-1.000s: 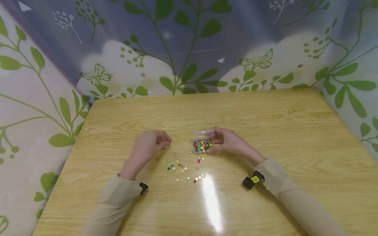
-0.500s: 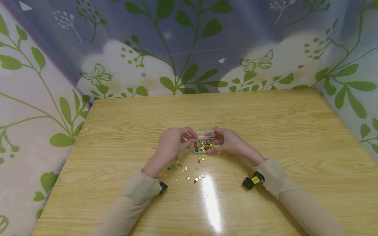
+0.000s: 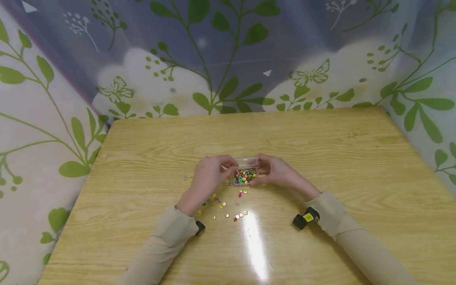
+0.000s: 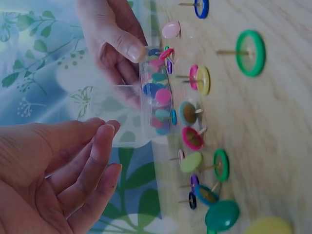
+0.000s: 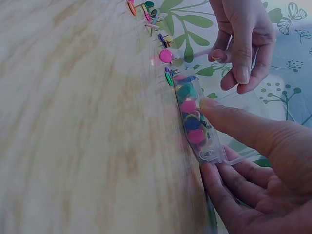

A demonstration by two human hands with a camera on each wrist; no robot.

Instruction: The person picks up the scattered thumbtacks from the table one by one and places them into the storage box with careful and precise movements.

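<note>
Printed fabric (image 3: 228, 51) with green leaves and butterflies backs a glossy, wood-grain table (image 3: 303, 138). Left of and nearer the wearer than the rectangular clear plastic box (image 5: 202, 148), round-headed loose thumbtacks (image 3: 227, 215) lie scattered; the left wrist view shows their metal spikes, several pointing up, which the head view hardly reveals. The left hand (image 3: 208, 174) is at the box's left edge, fingers loosely bent, tips narrowly spaced and bare. Multicoloured tacks (image 3: 246, 177) fill the box, its transparent lid (image 3: 247, 162) raised; the right wrist view adds a moulded latch (image 5: 209, 155). At the box's right end, the right hand (image 3: 279, 170) grips it between thumb and fingers. Farther right, a black wrist device (image 3: 300, 221) carries a yellow label (image 3: 308, 216), its writing too small to read.
</note>
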